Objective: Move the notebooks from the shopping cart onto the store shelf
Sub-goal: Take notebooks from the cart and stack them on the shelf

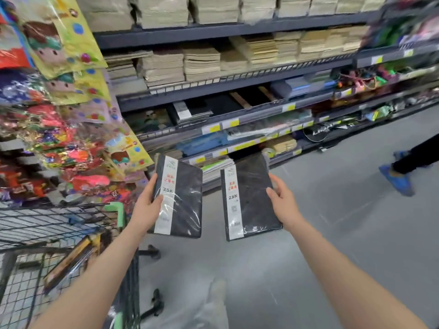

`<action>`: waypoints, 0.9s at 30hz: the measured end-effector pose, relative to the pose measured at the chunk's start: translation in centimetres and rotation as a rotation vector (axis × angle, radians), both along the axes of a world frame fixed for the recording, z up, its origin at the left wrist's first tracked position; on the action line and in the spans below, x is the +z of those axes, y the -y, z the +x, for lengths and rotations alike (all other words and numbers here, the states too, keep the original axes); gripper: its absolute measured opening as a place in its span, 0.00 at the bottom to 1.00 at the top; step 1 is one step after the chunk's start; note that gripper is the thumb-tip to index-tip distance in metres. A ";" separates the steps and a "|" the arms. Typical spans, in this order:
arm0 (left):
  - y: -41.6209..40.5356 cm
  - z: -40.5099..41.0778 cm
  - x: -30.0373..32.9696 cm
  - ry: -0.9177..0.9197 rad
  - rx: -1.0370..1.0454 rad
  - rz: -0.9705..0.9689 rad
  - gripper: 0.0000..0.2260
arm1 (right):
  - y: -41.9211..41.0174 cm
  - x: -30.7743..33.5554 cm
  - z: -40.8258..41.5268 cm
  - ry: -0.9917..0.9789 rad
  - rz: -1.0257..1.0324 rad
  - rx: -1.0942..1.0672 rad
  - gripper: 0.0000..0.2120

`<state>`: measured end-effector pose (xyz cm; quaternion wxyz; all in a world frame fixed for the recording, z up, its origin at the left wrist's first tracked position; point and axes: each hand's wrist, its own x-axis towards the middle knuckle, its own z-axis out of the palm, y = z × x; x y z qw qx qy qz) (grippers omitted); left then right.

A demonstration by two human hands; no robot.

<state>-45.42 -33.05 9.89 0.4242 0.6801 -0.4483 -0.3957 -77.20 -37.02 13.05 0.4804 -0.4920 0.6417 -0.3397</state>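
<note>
A: Quick one. What was each hand doing?

B: Left hand (147, 205) clamped on a black notebook (180, 198) by its left edge, thumb over the white label strip. Right hand (282, 201) clamped on a second notebook (251, 198) by its right edge, thumb on the cover. One book per grip, both shrink-wrapped.

A: Where were the books relative to cart and shelf?

B: In the air, out of the shopping cart (59, 224), which sat low on the left. Held side by side, apart, covers up, in front of the lower shelves (237, 108). Not on any shelf yet.

A: Why held by the outer edges?

B: My read: keeps the covers and labels facing the person so they could match stock, and leaves the inner edges free to slide in first.

A: Matching spot?

B: Looked like the dark-notebook bay (197, 111) on the middle shelf, similar black covers with white strips there. Blurry, so only likely.

A: Anything left in the cart?

B: Some wrapped flat item (73, 260) in the basket; couldn't tell if it was a notebook.

A: Other stuff?

B: Tan paper stacks (202, 60) on upper shelves, hanging toy packs (59, 115) at left, another person's blue-covered shoe (396, 179) at right on the floor (356, 222).

A: Risk?

B: Slick wrap, one-handed edge hold; a book could slip.
</note>
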 end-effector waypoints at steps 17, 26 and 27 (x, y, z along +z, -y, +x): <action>15.5 -5.6 -3.4 0.017 0.151 0.074 0.26 | 23.8 -0.7 -5.4 -0.020 0.065 0.064 0.19; 21.0 -12.6 -8.4 0.014 0.412 0.079 0.27 | 38.2 -7.1 -6.3 0.147 0.122 0.247 0.17; 21.5 -13.2 -9.0 0.015 0.433 0.075 0.27 | 39.4 -7.8 -6.2 0.161 0.143 0.260 0.17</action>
